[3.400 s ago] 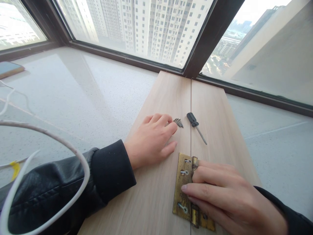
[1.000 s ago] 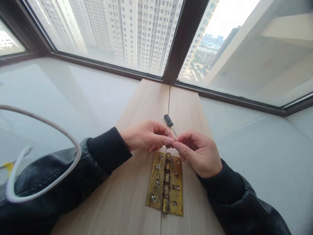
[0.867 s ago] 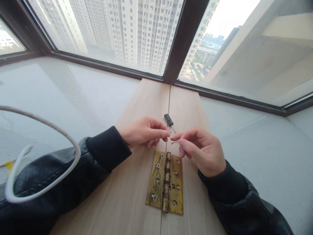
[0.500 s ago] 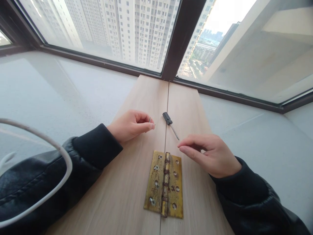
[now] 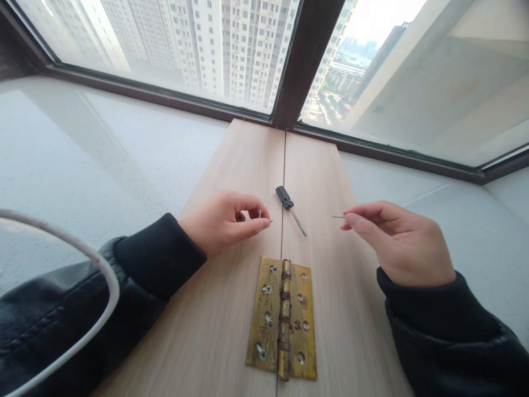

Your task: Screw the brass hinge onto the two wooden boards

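A brass hinge (image 5: 282, 318) lies flat across the seam of two pale wooden boards (image 5: 231, 165). Several screws sit in its left leaf; one shows in the right leaf. My left hand (image 5: 225, 220) hovers above the left board, pinched on small screws (image 5: 261, 214). My right hand (image 5: 397, 242) is raised over the right board's edge, thumb and forefinger pinched on a single screw (image 5: 338, 216) pointing left. A small black-handled screwdriver (image 5: 290, 209) lies on the boards between the hands, beyond the hinge.
The boards rest on a pale speckled sill (image 5: 103, 154) that runs to dark window frames (image 5: 295, 60). A white cable (image 5: 82, 336) loops over my left sleeve at the lower left.
My hands met above the hinge and a screw passed to my right hand. They have since drawn apart, the right hand moving right with the screw.
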Tool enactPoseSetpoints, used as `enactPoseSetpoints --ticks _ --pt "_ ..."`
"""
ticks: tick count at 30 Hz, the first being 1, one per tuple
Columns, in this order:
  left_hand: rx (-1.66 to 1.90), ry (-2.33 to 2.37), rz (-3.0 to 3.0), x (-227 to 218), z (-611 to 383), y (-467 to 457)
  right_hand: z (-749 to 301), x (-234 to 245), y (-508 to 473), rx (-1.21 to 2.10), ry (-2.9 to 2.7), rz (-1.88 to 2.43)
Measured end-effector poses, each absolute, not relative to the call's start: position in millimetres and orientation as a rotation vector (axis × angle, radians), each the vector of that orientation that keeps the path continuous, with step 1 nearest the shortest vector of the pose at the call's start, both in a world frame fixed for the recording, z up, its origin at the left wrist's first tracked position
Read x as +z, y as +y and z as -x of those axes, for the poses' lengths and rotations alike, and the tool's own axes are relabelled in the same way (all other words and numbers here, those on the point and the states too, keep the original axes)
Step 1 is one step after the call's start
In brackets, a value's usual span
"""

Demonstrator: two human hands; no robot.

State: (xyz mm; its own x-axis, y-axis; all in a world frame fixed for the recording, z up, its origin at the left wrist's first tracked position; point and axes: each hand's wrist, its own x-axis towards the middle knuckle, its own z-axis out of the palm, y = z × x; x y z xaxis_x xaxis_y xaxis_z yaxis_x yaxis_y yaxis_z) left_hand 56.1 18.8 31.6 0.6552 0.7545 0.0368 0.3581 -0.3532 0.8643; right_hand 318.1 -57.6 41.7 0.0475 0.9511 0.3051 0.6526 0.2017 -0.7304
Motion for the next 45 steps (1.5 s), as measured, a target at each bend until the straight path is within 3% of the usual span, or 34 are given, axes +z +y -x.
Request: enactPoseSetpoints --ticks 8,27,45 --pt "0.611 0.828 -1.902 26.1 -49.4 14.0 -318.8 5.6 -43.0 0.703 -1.549 1.436" --pt "0.615 0.728 -1.983 27.0 -42.7 10.6 -332.2 -4.3 -25.7 0.833 -1.478 1.394" --pt "0.559 0.691 -2.035 23.3 -37.9 15.9 -320.1 26.9 -50.3 0.966 -1.785 1.288"
